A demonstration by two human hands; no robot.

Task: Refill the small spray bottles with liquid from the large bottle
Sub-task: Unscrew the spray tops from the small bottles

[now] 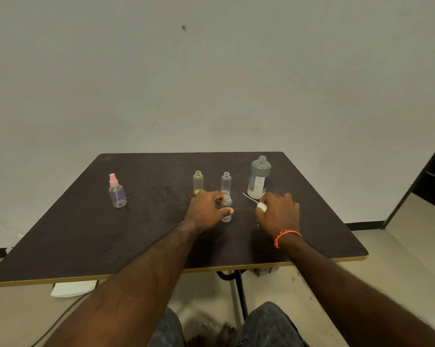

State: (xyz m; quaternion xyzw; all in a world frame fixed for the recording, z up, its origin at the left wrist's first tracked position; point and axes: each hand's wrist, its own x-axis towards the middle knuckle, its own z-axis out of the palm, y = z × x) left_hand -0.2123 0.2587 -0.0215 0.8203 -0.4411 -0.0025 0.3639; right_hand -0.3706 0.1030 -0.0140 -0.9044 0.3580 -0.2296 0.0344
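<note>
My left hand [206, 211] grips a small clear uncapped bottle [227, 214] standing upright on the dark table [148, 234]. My right hand [279, 212] is closed on a white spray cap [262, 206] whose thin dip tube [249, 197] sticks out to the left. Behind them stand an uncapped yellowish small bottle [198, 182] and another clear uncapped small bottle [226, 183]. The large bottle [259, 177], open at the top, has a little pale liquid at its bottom and stands just beyond my right hand. A small bottle with a pink sprayer [116, 191] stands apart at the left.
A wall rises right behind the table's far edge. A white object [73, 289] lies on the floor under the table's near left edge, beside the table leg [240, 294]. A dark doorway [434, 181] opens at the right.
</note>
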